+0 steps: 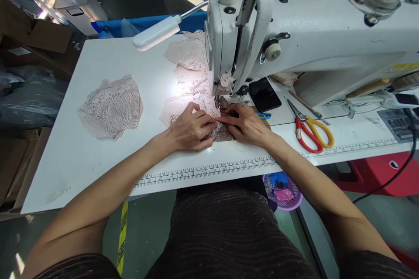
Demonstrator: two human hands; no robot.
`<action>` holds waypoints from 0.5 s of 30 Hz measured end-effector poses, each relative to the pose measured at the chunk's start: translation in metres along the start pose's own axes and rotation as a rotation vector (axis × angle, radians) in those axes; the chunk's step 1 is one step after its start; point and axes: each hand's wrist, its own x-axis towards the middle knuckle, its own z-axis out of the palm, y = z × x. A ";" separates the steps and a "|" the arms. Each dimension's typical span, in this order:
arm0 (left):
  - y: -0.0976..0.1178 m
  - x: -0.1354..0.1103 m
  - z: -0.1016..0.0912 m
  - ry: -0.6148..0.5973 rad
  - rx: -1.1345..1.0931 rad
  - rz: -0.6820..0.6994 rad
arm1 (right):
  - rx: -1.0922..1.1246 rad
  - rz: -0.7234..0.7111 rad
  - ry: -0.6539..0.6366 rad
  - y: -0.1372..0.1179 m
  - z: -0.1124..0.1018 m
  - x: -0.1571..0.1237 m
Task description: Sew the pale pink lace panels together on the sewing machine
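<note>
A white industrial sewing machine (294, 39) stands on the white table (98, 157). Pale pink lace (190, 74) runs from behind the machine head to the presser foot (222, 103). My left hand (191, 128) lies on the lace just before the foot, fingers curled and pressing the fabric down. My right hand (245, 124) rests beside it on the right, fingertips pinching the lace edge against the left hand. The two hands touch.
A second heap of pink lace (111, 107) lies at the table's left. Red and yellow scissors (310, 130), a black phone (264, 94) and small blue snips (263, 115) sit right of the needle. A lamp (157, 31) hangs over. A purple basket (283, 189) sits below.
</note>
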 end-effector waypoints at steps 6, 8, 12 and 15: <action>0.008 0.000 0.002 0.004 0.144 -0.014 | -0.012 -0.011 0.001 -0.003 -0.002 0.000; 0.008 0.001 0.003 0.010 0.150 -0.025 | -0.019 -0.003 0.002 -0.004 -0.002 0.000; 0.007 0.000 0.003 0.002 0.123 -0.060 | -0.039 0.043 -0.008 -0.007 -0.001 0.001; 0.006 -0.002 0.004 0.005 0.100 -0.077 | -0.058 0.076 -0.017 -0.009 0.000 0.002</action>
